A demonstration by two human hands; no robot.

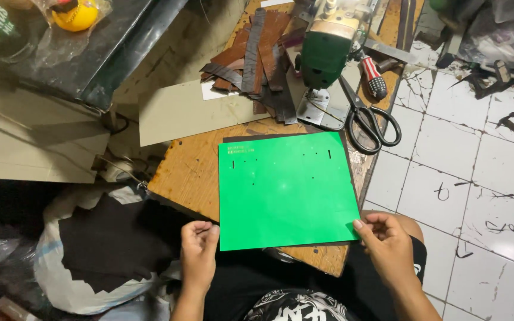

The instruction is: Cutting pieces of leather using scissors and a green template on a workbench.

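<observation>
Nearest of all, the person's knees and a dark printed shirt fill the bottom edge, and just above them both hands meet a bright green sheet (287, 190). The left hand (199, 249) is curled at the sheet's near left corner, fingers bent inward with the knuckles touching the edge; whether it truly pinches the sheet I cannot tell. The right hand (388, 241) is at the near right corner, thumb pressed on top of the green surface and fingers folded beneath, gripping it. The sheet lies flat on a small wooden table (188, 172), over a dark piece (281, 138) of nearly the same size whose edges peep out at the far side and along the near edge. A few small slots are punched through the green.

To the near left, a white sack (55, 279) holds a dark leather piece (111, 241). On the right, white floor tiles (477, 154) are streaked with black marks.

Farther up the table, black-handled scissors (367, 122) lie just beyond the sheet's far right corner, beside a green cutting machine (326, 56) and a red-and-white handled screwdriver (375, 77). A heap of brown leather strips (257, 56) sits left of the machine, with a grey cardboard sheet (179, 113) nearer and to its left.
</observation>
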